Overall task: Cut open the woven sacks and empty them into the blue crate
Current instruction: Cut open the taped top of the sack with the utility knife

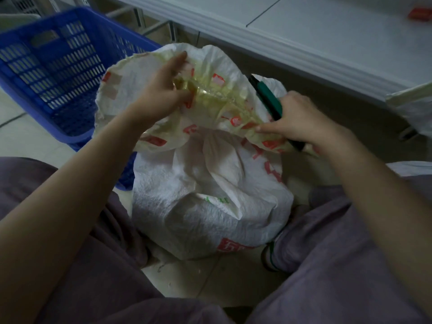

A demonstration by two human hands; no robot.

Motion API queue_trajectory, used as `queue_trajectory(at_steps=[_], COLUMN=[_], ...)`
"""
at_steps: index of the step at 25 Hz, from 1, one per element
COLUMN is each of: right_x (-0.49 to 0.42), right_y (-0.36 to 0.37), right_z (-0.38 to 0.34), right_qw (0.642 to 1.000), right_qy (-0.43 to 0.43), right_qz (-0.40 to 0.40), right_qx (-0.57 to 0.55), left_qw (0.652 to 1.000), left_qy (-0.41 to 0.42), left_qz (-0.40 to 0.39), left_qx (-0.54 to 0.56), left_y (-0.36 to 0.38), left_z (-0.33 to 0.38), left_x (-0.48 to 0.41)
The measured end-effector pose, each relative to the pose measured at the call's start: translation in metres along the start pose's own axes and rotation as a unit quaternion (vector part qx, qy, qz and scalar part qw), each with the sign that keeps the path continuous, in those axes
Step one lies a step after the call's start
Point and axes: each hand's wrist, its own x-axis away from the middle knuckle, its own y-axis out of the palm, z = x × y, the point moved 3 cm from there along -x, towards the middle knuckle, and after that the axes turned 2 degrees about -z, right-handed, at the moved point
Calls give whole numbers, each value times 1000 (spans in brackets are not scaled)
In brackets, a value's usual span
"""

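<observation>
A white woven sack with red print stands on the floor between my knees. Its neck is bunched tight, and the top flares out above, wrapped in yellowish clear tape. My left hand grips the taped top from the left. My right hand holds a green and black utility knife, its tip pointing up and away, while its fingers also pinch the sack's right edge. The blue crate stands behind and to the left of the sack; what I see of its inside holds nothing.
A white table edge runs across the back right, with metal legs below it. Another white sack shows at the right edge. My legs in grey trousers flank the sack, and one shoe sits on the tiled floor.
</observation>
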Motion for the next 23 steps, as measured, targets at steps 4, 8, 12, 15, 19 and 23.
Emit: queue_trajectory(at_steps=[4, 8, 12, 15, 19, 23], right_x=[-13, -27, -21, -25, -31, -26], right_y=[5, -5, -27, -24, -7, -2], right_z=[-12, -2, -6, -11, 4, 12], right_qw=[989, 934, 844, 887, 933, 944], right_qy=[-21, 26, -21, -35, 26, 7], right_qz=[105, 255, 376, 285, 156, 108], right_qx=[-103, -251, -382, -361, -324, -312], left_qw=[992, 999, 990, 967, 986, 994], left_qy=[-5, -22, -79, -92, -70, -71], left_qz=[63, -7, -98, -112, -65, -43], left_qx=[112, 31, -59, -207, -133, -74], left_y=[-11, -15, -19, -23, -15, 0], left_z=[18, 25, 17, 8, 5, 5], left_x=[7, 12, 10, 12, 7, 1])
